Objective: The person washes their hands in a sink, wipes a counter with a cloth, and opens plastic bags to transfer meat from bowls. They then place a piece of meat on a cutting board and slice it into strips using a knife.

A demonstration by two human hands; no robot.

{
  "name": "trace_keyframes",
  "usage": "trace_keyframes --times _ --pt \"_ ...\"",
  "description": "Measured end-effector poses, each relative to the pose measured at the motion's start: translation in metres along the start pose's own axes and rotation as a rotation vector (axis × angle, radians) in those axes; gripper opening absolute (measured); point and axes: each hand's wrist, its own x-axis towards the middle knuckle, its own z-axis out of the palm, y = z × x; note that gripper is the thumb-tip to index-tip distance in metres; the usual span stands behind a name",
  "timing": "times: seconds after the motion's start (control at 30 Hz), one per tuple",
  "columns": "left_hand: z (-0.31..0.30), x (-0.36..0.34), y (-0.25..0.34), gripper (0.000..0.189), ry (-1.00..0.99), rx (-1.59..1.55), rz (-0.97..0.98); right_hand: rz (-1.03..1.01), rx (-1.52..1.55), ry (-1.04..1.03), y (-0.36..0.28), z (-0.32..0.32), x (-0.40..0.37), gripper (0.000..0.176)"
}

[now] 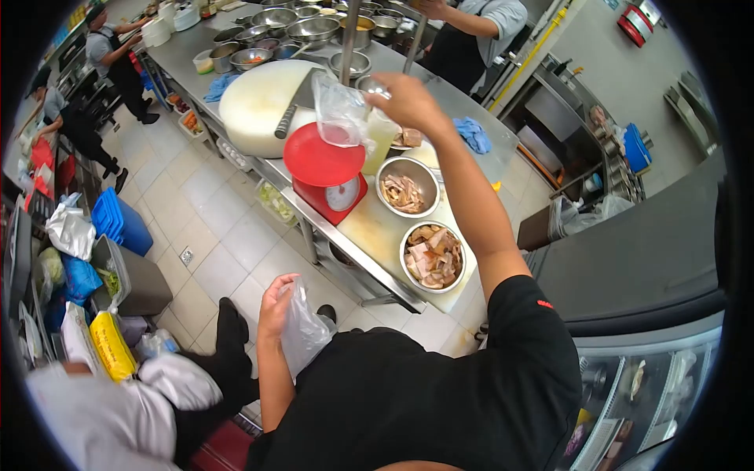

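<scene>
My left hand (275,308) is low beside my body, its fingers closed on a clear plastic bag (305,330) that hangs down. With my right arm stretched over the table, my right hand (410,104) has its fingers curled at the edge of another clear plastic bag (339,110). That bag is above the red pan (320,155) of a dial scale (342,196). Near the scale are a steel bowl of sliced meat strips (403,194) and a bowl of larger meat pieces (433,257). A cleaver (297,106) lies on a thick round chopping block (255,110).
Metal bowls (312,30) crowd the far table. A blue cloth (473,135) lies at the table's right. Co-workers stand across the table (475,47) and at the far left (114,59); another person's sleeve (102,416) is close at my left. Bins (129,279) line the left side.
</scene>
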Motion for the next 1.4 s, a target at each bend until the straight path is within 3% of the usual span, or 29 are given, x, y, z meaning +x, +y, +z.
trace_keyframes --times 0.1,0.13,0.27,0.3,0.37,0.5,0.57,0.67,0.77,0.87,0.93,1.03,1.07,1.17,1.2,1.3,1.4 --pt "0.016 -0.008 0.013 0.025 -0.039 -0.087 -0.047 0.034 0.377 0.189 -0.012 -0.074 -0.066 0.033" --pt "0.022 -0.008 0.018 0.027 -0.033 -0.059 -0.044 0.011 0.397 0.338 -0.023 -0.101 -0.095 0.026" --pt "0.064 -0.013 0.036 0.037 -0.116 -0.024 -0.024 -0.375 0.488 0.828 -0.025 -0.179 -0.194 0.037" --pt "0.078 -0.015 0.039 0.037 -0.116 -0.004 -0.02 -0.446 0.513 0.861 -0.018 -0.196 -0.217 0.037" --pt "0.115 -0.012 0.042 0.054 -0.369 0.128 0.026 -0.565 0.571 0.854 0.002 -0.225 -0.262 0.037" --pt "0.288 -0.011 0.06 0.088 -0.749 0.258 0.132 -0.619 0.614 0.819 0.05 -0.269 -0.345 0.036" --pt "0.372 0.001 0.05 0.094 -0.752 0.31 0.241 -0.533 0.514 0.805 0.073 -0.29 -0.38 0.038" --pt "0.479 0.022 0.04 0.092 -0.733 0.327 0.378 -0.521 0.503 0.768 0.091 -0.324 -0.413 0.042" --pt "0.541 0.035 0.008 0.072 -0.785 0.406 0.426 -0.529 0.485 0.84 0.1 -0.362 -0.437 0.042" --pt "0.551 0.038 -0.059 0.056 -0.903 0.641 0.443 -0.611 0.508 0.867 0.11 -0.398 -0.446 0.04" --pt "0.541 0.037 -0.097 0.054 -0.924 0.793 0.282 -0.649 0.513 0.87 0.121 -0.412 -0.449 0.04" --pt "0.52 0.04 -0.136 0.055 -0.828 0.852 0.212 -0.766 0.887 0.904 0.139 -0.424 -0.442 0.035" --pt "0.511 0.044 -0.148 0.054 -0.766 0.836 0.207 -0.781 0.688 1.082 0.142 -0.427 -0.433 0.034" --pt "0.502 0.066 -0.152 0.053 -0.673 0.807 0.124 -0.749 0.535 1.34 0.147 -0.432 -0.406 0.025" --pt "0.498 0.072 -0.153 0.052 -0.648 0.802 0.043 -0.828 0.466 1.335 0.16 -0.436 -0.408 0.019" --pt "0.499 0.104 -0.154 0.05 -0.627 0.701 0.037 -0.909 0.34 1.362 0.172 -0.437 -0.386 0.005" --pt "0.514 0.131 -0.143 0.047 -0.598 0.677 0.058 -0.897 0.299 1.372 0.181 -0.436 -0.366 0.005"
